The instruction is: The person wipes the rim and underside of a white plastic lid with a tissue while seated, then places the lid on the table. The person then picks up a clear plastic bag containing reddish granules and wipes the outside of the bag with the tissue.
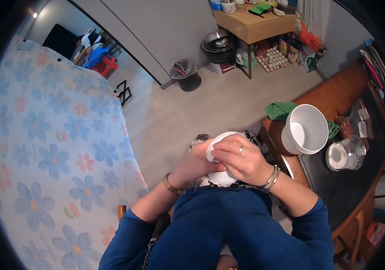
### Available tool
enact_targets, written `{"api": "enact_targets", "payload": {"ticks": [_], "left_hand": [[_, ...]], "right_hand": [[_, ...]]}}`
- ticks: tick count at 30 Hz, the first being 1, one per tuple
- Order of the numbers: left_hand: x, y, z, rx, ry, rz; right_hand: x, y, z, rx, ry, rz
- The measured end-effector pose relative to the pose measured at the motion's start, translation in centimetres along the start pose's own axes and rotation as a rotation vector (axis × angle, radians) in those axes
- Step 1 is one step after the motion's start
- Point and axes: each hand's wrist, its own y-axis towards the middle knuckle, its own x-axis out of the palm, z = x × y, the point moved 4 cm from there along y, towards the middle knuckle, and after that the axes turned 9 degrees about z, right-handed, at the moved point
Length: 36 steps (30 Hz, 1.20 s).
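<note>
Both my hands meet in front of my waist over a round white plastic lid. My left hand comes in from the left side, its thumb across the middle of the lid; its fingers are mostly hidden. My right hand, with a ring and bracelets, lies over the lid and pinches a small white wad, perhaps tissue or cloth. To the right, an open white plastic bucket stands tilted in view on the table, with nothing seen inside it.
On the dark-topped wooden table are a glass jar of white contents, a green cloth and a bag of reddish food. A flowered cloth covers the left side. A lined bin and an egg tray stand ahead.
</note>
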Motion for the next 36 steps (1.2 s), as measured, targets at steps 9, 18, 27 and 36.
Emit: {"api": "enact_targets", "payload": {"ticks": [9, 18, 27, 36], "left_hand": [[-1.3, -0.4, 0.3, 0.010, -0.151, 0.216], [-0.3, 0.5, 0.2, -0.105, -0.409, 0.315], [0.2, 0.9, -1.7, -0.213, -0.355, 0.352], [-0.4, 0.3, -1.0, -0.153, -0.323, 0.379]], "right_hand": [[-1.2, 0.0, 2.4, 0.149, -0.282, 0.124], [2.4, -1.6, -2.2, -0.015, 0.048, -0.136], [1.1, -0.7, -0.5, 0.129, -0.032, -0.013], [1.8, -1.5, -1.1, 0.006, -0.021, -0.095]]}}
